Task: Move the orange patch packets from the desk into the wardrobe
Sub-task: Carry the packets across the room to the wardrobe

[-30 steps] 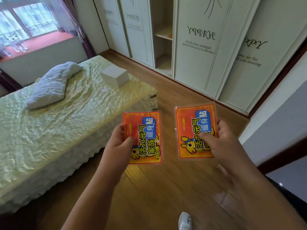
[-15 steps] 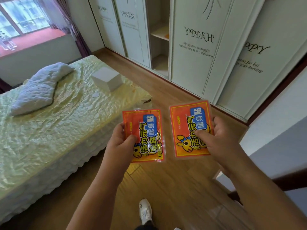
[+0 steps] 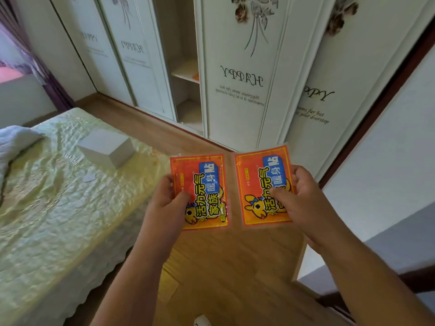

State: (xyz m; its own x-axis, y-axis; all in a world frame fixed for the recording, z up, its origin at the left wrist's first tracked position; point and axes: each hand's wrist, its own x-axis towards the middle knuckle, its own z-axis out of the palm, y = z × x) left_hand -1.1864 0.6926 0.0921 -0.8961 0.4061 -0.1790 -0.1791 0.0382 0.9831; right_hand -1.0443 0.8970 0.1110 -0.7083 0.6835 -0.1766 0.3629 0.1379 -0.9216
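I hold two orange patch packets in front of me above the wooden floor. My left hand [image 3: 168, 198] grips the left orange packet [image 3: 204, 182] by its left edge, thumb on its face. My right hand [image 3: 303, 198] grips the right orange packet [image 3: 254, 182] by its right edge. The white wardrobe [image 3: 240, 67] stands ahead, with one open compartment [image 3: 186, 90] between its doors. A wooden shelf [image 3: 184, 74] inside carries something orange [image 3: 195, 77] at its right end, mostly hidden by the door.
A bed with a pale green cover [image 3: 58, 196] fills the left side. A white box [image 3: 107, 149] sits near its foot corner, a folded white quilt [image 3: 14, 140] further left. A white wall corner [image 3: 376, 184] juts in on the right. My shoe tip [image 3: 202, 321] shows at the bottom.
The view has advanced toward the wardrobe, whose open compartment now looks larger and closer. Both packets stay held in my hands, now closer together and side by side.
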